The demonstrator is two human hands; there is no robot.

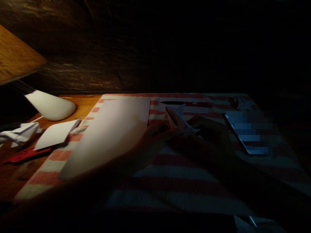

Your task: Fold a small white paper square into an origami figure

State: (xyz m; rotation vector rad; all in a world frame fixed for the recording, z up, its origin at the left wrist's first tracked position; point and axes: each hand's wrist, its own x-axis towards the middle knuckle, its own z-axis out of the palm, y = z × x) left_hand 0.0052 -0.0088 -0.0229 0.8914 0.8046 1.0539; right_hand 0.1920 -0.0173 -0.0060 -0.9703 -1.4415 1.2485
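Note:
The scene is very dark. My left hand (153, 139) and my right hand (209, 132) meet over a red-and-white striped cloth (184, 181). Between them is a small folded white paper piece (178, 120), its pointed flap sticking up. The fingers of both hands are pinched on its lower edges. A large blank sheet of paper (111, 132) lies flat just left of my left hand.
A phone or tablet (250, 132) with a lit screen lies at the right. At the left on the wooden table (82, 106) are a white lamp base (51, 105), a small white sheet (57, 133), crumpled paper (18, 134) and a red item (23, 155). A dark pen-like object (173, 103) lies behind.

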